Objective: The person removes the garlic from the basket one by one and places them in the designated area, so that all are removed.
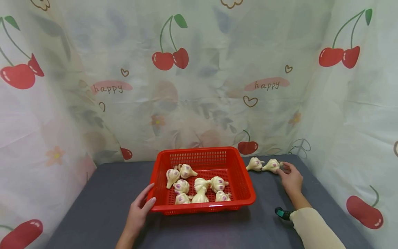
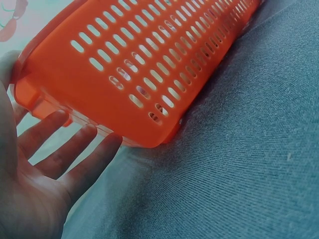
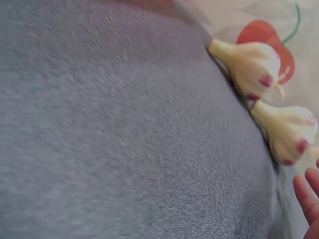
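Observation:
A red plastic basket [image 1: 203, 208] with slotted walls stands on the dark table and holds several garlic bulbs [image 1: 181, 186]. My left hand [image 1: 137, 211] grips its front left corner: the thumb lies on the rim, and in the left wrist view the fingers [image 2: 75, 149] rest against the outer end wall. Two more garlic bulbs lie in a row right of the basket, a nearer-to-basket bulb [image 1: 255, 164] and a right-hand bulb [image 1: 272, 166]. My right hand [image 1: 291, 178] is beside the right-hand bulb, fingers loosely bent; in the right wrist view a small gap separates them.
The table [image 1: 102, 204] is covered in dark grey cloth. Pale curtains [image 1: 202, 86] printed with cherries hang behind it and at both sides. A small black device [image 1: 283, 213] sits at the right wrist, by the cream sleeve [image 1: 314, 228].

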Demonstrator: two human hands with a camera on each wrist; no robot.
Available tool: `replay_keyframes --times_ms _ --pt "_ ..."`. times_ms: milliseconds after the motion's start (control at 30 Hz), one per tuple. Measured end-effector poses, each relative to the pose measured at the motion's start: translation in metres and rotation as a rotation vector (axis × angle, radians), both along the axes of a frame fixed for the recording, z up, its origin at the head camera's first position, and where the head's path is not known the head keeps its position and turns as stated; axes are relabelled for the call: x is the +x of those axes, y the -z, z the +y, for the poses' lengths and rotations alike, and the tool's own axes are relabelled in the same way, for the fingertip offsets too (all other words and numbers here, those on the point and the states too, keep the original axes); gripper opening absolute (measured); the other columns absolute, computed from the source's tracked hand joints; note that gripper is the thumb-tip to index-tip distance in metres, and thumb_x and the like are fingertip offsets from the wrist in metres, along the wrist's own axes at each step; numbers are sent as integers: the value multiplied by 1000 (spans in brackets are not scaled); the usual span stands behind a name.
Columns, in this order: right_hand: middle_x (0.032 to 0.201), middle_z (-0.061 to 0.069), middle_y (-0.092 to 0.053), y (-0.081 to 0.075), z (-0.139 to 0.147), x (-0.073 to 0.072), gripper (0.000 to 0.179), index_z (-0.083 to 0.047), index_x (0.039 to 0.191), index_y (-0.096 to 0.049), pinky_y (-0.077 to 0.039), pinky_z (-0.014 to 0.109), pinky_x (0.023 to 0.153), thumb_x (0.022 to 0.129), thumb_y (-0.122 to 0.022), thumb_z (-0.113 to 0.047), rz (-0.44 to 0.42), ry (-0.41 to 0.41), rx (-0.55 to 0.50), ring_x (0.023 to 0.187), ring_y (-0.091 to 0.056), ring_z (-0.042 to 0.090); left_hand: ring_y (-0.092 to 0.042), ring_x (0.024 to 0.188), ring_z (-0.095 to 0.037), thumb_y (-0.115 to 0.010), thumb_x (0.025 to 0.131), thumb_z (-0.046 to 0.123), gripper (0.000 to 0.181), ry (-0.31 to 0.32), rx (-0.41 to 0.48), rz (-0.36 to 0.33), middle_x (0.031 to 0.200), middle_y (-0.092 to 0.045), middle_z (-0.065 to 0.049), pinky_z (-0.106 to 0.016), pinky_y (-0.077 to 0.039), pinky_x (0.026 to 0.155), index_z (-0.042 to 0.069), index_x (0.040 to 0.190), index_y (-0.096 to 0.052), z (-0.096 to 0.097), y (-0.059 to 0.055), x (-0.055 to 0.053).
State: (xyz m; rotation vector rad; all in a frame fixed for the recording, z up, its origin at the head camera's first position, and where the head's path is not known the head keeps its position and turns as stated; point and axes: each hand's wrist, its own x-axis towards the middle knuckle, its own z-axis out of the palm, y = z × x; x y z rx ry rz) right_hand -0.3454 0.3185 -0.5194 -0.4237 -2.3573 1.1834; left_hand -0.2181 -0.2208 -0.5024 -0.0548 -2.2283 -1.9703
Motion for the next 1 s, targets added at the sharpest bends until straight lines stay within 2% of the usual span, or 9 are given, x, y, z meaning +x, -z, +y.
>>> replay_keyframes --times_ms 100,200,333,433,500,633,800,900,1000 --pt "124 21 -61 -4 -2 4 43 -2 131 -57 -48 46 85 93 -66 -20 31 14 -2 111 -59 38 -56 114 -35 -60 97 15 50 0 1 8 140 -49 -20 -26 -53 80 11 145 -45 0 1 0" --pt "120 20 -64 -9 -7 7 40 -2 128 -60 -52 32 76 93 -66 -20 60 17 -21 104 -63 32 -57 113 -35 -60 97 14 50 -1 6 14 139 -50 -21 -25 -53 80 11 145 -46 1 1 0" --pt "115 20 -65 -17 -15 9 39 0 125 -61 -50 15 62 92 -68 -21 112 -15 -109 81 -66 10 -57 113 -34 -60 97 15 50 -2 5 9 140 -49 -20 -26 -53 80 11 145 -45 1 2 0" --pt "115 20 -65 -26 -22 10 37 1 123 -62 -51 15 61 92 -69 -19 147 -49 -169 72 -58 -7 -57 113 -34 -60 97 15 50 -3 5 10 140 -49 -20 -26 -53 80 11 145 -46 1 3 0" --pt "115 19 -65 -34 -27 10 36 0 123 -63 -52 16 63 93 -68 -18 154 -73 -198 73 -55 -11 -57 112 -35 -59 97 14 49 -5 7 15 139 -50 -21 -26 -53 80 11 145 -46 1 3 -1" --pt "118 16 -63 -55 -40 13 38 -2 125 -62 -54 20 67 95 -65 -24 147 -134 -253 79 -56 -8 -58 109 -33 -59 97 13 49 -10 5 26 138 -51 -22 -24 -53 78 10 144 -46 2 2 0" --pt "121 19 -59 -82 -58 13 42 0 129 -57 -55 27 72 95 -65 -24 160 -278 -347 90 -59 2 -59 108 -28 -60 97 11 48 -8 2 50 137 -51 -21 -24 -52 79 9 144 -47 3 0 1" --pt "125 20 -55 -96 -69 12 44 1 133 -54 -55 29 76 96 -63 -22 140 -367 -384 96 -57 6 -58 110 -30 -60 97 13 49 -9 -7 47 139 -51 -20 -26 -52 82 10 144 -47 3 1 2" --pt "128 20 -53 -110 -81 11 46 0 135 -51 -55 36 80 97 -62 -23 108 -440 -379 103 -57 14 -56 113 -32 -60 97 15 49 -8 -12 34 140 -49 -19 -28 -52 83 11 145 -47 3 0 2"
